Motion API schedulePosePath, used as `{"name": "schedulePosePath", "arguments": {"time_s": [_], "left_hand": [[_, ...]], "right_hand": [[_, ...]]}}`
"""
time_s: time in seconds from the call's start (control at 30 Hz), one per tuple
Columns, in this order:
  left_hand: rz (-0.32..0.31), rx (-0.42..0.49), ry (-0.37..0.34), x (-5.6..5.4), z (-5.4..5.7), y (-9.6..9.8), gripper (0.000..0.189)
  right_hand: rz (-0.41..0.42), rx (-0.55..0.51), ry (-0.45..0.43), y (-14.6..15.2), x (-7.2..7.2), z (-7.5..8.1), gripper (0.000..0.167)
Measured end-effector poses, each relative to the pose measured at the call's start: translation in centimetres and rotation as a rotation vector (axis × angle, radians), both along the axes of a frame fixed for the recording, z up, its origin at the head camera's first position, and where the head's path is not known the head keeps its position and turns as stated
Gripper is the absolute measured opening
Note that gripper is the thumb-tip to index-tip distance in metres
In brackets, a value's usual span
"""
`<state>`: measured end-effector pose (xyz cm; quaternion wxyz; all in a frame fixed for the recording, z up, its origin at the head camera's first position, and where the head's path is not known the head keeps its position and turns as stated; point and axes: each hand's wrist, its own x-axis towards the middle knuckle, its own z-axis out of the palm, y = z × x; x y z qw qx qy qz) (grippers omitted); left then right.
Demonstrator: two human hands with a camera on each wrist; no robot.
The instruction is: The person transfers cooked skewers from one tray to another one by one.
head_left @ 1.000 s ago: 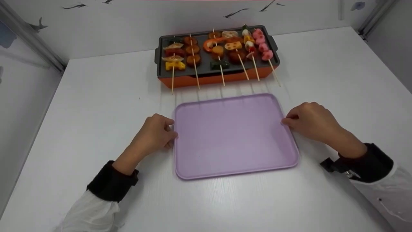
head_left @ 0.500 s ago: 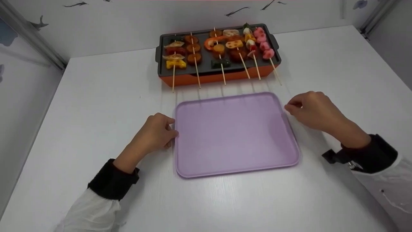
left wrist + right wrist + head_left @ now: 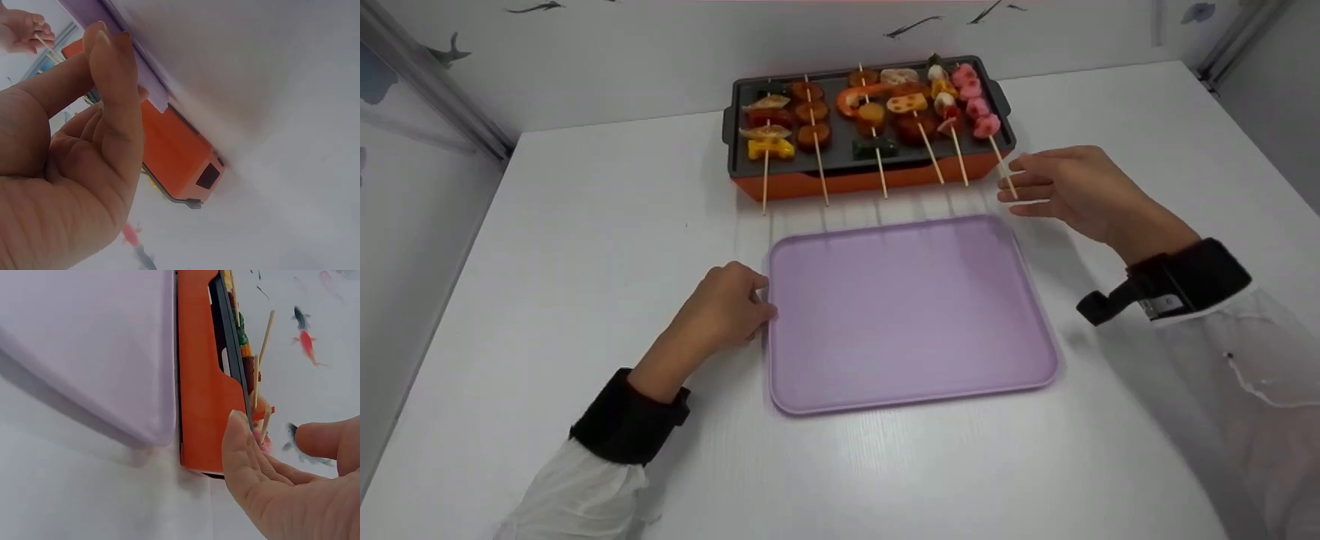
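My left hand [image 3: 725, 306] pinches the left rim of a lilac rectangular tray [image 3: 907, 319] between thumb and fingers; the left wrist view shows the thumb [image 3: 115, 67] at that rim. At the grill's front right corner is my right hand [image 3: 1084, 187], its fingers spread around the bare stick of a skewer with pink pieces [image 3: 976, 109]. Thumb and fingers stand apart in the right wrist view, and I cannot tell whether they touch the stick. The toy grill [image 3: 840, 186], orange with a dark top plate, bears several skewers whose sticks jut over its front.
All of this stands on a white table [image 3: 585, 225]. Behind the grill rises a white wall [image 3: 660, 60] with painted fish. The tray lies just in front of the grill, and the skewer sticks reach toward its far rim.
My right hand has left the tray's right rim and moved away to the rightmost skewer's stick, its fingers spreading. The left hand keeps its hold on the tray, which stays in place.
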<state>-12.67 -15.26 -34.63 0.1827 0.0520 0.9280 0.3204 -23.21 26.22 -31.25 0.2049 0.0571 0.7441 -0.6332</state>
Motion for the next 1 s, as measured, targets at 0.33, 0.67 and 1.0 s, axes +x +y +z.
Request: {"name": "schedulePosePath", "arguments": {"time_s": [0.33,0.67,1.0], "left_hand": [[0.030,0.001,-0.015,0.1,0.2,0.3,0.041],[0.035,0.009,-0.012,0.0,0.1,0.2,0.032],[0.057,0.012,-0.052,-0.1,0.2,0.3,0.027]], "right_hand": [[-0.096,-0.329,-0.102,-0.7,-0.8,-0.3,0.024],[-0.093,-0.336,-0.053,-0.6,-0.6,0.0,0.027],[-0.066,-0.282,0.016,1.0,1.5,0.3,0.017]]}}
